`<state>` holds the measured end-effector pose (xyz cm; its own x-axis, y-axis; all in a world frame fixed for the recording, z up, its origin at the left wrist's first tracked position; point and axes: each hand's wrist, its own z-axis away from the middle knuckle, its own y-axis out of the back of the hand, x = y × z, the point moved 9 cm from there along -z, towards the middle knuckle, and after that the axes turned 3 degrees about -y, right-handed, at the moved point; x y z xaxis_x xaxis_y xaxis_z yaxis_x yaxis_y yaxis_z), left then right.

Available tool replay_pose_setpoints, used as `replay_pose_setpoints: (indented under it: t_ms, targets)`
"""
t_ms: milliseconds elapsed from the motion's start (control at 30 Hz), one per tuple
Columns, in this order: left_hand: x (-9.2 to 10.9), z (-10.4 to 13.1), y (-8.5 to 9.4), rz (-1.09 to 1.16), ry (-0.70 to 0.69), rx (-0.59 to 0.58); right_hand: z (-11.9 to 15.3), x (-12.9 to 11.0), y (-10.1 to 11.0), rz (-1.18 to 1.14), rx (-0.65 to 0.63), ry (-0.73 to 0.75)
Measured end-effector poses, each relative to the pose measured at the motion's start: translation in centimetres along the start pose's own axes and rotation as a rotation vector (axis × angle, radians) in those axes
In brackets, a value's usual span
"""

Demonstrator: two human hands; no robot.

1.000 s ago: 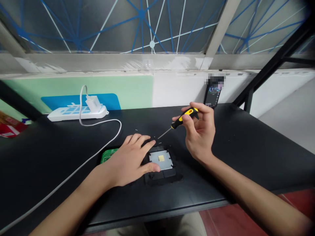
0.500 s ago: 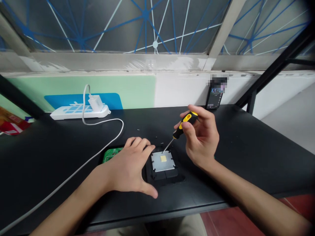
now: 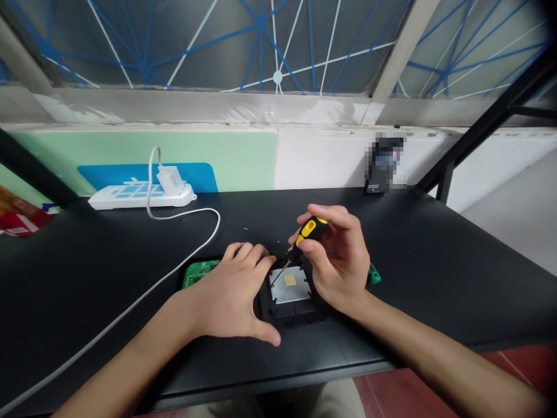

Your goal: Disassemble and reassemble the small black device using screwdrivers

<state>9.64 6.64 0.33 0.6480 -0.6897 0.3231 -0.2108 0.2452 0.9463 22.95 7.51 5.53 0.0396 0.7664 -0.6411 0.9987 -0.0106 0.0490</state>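
In my right hand [image 3: 342, 255] is a black and yellow screwdriver [image 3: 308, 233], gripped by its handle and slanting down to the left. Its tip is at the left edge of a silver metal plate [image 3: 285, 294] with a small cream square [image 3: 290, 280] on it. The plate lies in a black housing [image 3: 296, 316]. My left hand [image 3: 232, 296] rests over the housing's left side, thumb and fingers spread. Partly under that hand, on the left, is a green circuit board [image 3: 198, 271].
A white power strip [image 3: 117, 198] with a plugged-in charger [image 3: 170, 180] and long white cable [image 3: 174, 271] lies on the black table [image 3: 435, 278]. A phone [image 3: 379, 168] leans on the wall. Something green [image 3: 374, 275] shows behind my right wrist. A red packet [image 3: 20, 217] sits far left.
My right hand and the screwdriver have moved left and down; the tip went from the plate's top edge to its left edge. The green object now shows more. My left hand stays almost in place.
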Motion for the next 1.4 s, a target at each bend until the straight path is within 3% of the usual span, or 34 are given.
replay_pose_setpoints:
  t_ms: [1100, 1400]
  targets:
    - [-0.07, 0.11, -0.06, 0.006, 0.002, -0.016, 0.08, -0.28, 0.4, 0.012, -0.005, 0.021]
    - [0.05, -0.03, -0.09, 0.006, -0.004, -0.013, -0.01, -0.57, -0.59, -0.013, -0.098, -0.007]
